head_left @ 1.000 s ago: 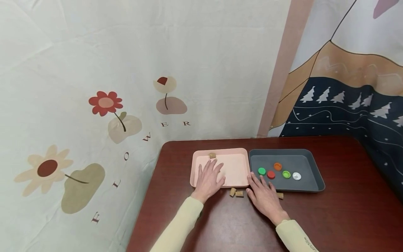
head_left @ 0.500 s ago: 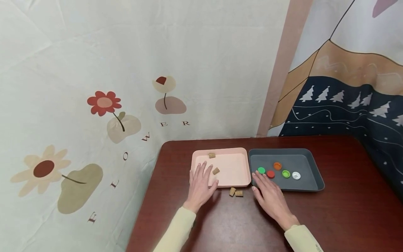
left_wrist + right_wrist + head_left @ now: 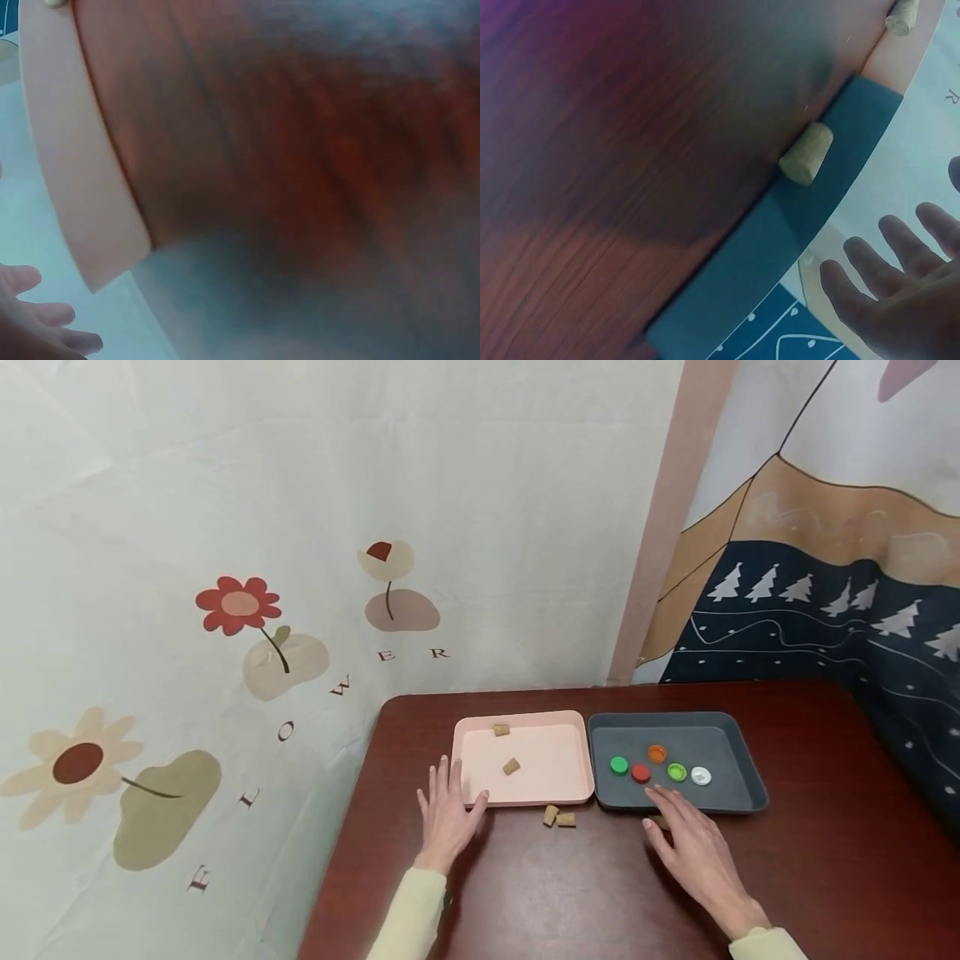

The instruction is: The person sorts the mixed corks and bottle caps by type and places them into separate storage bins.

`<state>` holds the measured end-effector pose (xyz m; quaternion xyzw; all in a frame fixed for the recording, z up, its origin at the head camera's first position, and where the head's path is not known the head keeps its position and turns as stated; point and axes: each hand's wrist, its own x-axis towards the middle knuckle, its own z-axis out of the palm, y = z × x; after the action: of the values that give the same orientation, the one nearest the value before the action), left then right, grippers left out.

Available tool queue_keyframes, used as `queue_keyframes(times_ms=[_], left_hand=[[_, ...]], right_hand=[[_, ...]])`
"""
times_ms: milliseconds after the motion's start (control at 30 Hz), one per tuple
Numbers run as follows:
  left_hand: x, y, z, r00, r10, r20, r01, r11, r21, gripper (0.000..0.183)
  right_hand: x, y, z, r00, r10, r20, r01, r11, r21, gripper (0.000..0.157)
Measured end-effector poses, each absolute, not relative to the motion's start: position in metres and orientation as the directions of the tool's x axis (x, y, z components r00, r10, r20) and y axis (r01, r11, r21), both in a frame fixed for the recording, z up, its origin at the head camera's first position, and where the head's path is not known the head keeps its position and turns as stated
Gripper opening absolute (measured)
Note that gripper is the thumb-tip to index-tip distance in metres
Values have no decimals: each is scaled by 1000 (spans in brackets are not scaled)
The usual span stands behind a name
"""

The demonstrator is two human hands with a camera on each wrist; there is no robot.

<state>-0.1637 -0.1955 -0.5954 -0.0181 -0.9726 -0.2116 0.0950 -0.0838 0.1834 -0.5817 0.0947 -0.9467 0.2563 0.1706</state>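
My left hand holds nothing, its fingers spread at the front left corner of the pink tray; I cannot tell if it touches the rim. Inside that tray lie two corks, one at the back and one nearer the middle. Over the front edge of the dark grey tray is my right hand, fingers extended and holding nothing. A cork by that tray's front edge shows in the right wrist view; in the head view the right hand partly hides it.
Two more corks, one tilted and one lying flat, are on the brown table in front of the pink tray. In the grey tray are several bottle caps, among them green, red and white. A printed curtain hangs behind.
My left hand has drawn back leftward out of the pink tray, uncovering the middle cork. The right hand has slid right and back toward me. The corks and caps stay in place.
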Motion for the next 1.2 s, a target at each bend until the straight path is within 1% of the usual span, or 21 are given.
queue_keyframes(times_ms=[100,267,333,567,833,1033,1200], left_hand=[[-163,-198,-599,-985,-20,169,52,909,413,82],[-163,-201,-602,-987,-43,152,27,903,428,82],[-164,-202,-603,-989,-54,137,12,900,436,82],[-170,-204,-609,-994,-71,84,-26,894,447,86],[-174,-204,-611,-997,-55,54,-26,900,435,92],[-175,-205,-613,-998,-28,50,-7,926,377,94],[-177,-206,-618,-998,-6,65,17,937,349,93]], right_hand=[[-80,189,-582,-928,-75,365,-245,860,-447,42],[-77,195,-586,-934,-57,353,-212,883,-419,21],[-77,196,-587,-943,-61,327,-200,890,-410,19],[-78,195,-591,-972,-83,218,-165,904,-394,34],[-80,191,-597,-985,-96,146,-136,944,-301,42],[-80,188,-597,-982,-102,160,-138,962,-235,42],[-78,189,-600,-961,-105,258,-161,965,-206,36]])
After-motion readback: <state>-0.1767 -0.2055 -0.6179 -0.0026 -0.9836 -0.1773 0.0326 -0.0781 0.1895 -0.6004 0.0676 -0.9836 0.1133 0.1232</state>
